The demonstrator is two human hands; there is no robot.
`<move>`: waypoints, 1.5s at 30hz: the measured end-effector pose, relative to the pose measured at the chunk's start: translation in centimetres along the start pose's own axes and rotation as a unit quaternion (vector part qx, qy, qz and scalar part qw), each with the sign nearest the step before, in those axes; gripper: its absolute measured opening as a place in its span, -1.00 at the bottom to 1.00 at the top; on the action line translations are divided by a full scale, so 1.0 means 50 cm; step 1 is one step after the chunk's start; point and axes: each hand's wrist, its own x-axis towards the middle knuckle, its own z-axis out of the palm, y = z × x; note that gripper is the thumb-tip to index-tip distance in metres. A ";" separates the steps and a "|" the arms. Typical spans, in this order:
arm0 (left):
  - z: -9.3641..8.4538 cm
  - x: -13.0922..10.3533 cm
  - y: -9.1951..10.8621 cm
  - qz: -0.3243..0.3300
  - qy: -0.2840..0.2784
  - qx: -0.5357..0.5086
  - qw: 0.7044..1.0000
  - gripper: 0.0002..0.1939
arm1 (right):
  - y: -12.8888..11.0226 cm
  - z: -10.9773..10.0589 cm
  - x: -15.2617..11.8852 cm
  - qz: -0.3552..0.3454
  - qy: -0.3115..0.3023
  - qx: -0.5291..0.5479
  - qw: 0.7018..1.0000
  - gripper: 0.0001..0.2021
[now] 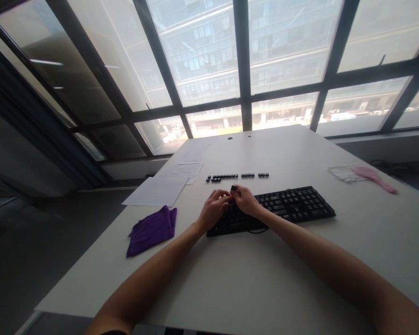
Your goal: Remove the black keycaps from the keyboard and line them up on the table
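A black keyboard (293,204) lies on the white table in front of me, some keycaps off its left part. Over that part my right hand (245,201) is closed on a small black piece with thin wires, which looks like a keycap puller (233,187). Right beside it, my left hand (213,209) has its fingers bent and pressed together near the puller; what they hold, if anything, is hidden. Loose black keycaps (226,176) stand in a row beyond the keyboard, in several groups.
A folded purple cloth (152,231) lies left of my left forearm. Behind it are printed paper sheets (157,190). At the right are a pink brush-like thing (373,177) and a clear plastic bag (342,174). Large windows (209,56) rise past the table's far edge.
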 end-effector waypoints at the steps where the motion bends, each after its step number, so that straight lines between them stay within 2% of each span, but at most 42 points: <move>1: -0.002 0.003 -0.001 -0.007 0.009 -0.019 1.000 -0.83 | 0.002 0.000 0.001 0.007 0.010 0.004 1.000 -0.77; 4: -0.007 0.017 -0.027 -0.063 0.064 -0.076 0.993 -0.88 | 0.009 0.001 0.005 0.035 0.042 0.034 0.998 -0.75; 7: -0.009 0.026 -0.086 -0.138 0.105 -0.090 0.981 -0.88 | 0.017 0.002 0.009 0.051 0.059 0.050 0.996 -0.73; 10: -0.002 0.022 -0.148 -0.218 0.091 -0.082 0.968 -0.83 | 0.022 0.004 0.010 0.051 0.056 0.051 0.996 -0.74; 13: 0.013 0.019 -0.188 -0.261 0.032 -0.082 0.961 -0.89 | 0.024 0.006 0.010 0.055 0.051 0.056 0.996 -0.74; 17: 0.038 0.041 -0.212 -0.254 -0.002 -0.048 0.966 -0.91 | 0.022 0.005 0.010 0.057 0.049 0.053 0.996 -0.73; 23: 0.063 0.089 -0.233 -0.142 0.002 0.072 0.987 -0.92 | 0.013 0.002 0.009 0.054 0.049 0.049 0.996 -0.72; 26: 0.068 0.103 -0.238 -0.121 0.010 0.101 0.987 -0.92 | 0.011 0.002 0.009 0.054 0.048 0.047 0.996 -0.72; 39: 0.081 0.116 -0.254 -0.126 0.014 0.109 0.986 -0.90 | 0.009 -0.001 0.008 0.055 0.044 0.039 0.997 -0.69; 45: 0.072 0.115 -0.245 -0.148 0.037 0.102 0.983 -0.85 | 0.015 -0.005 0.010 0.036 0.084 0.043 0.995 -0.75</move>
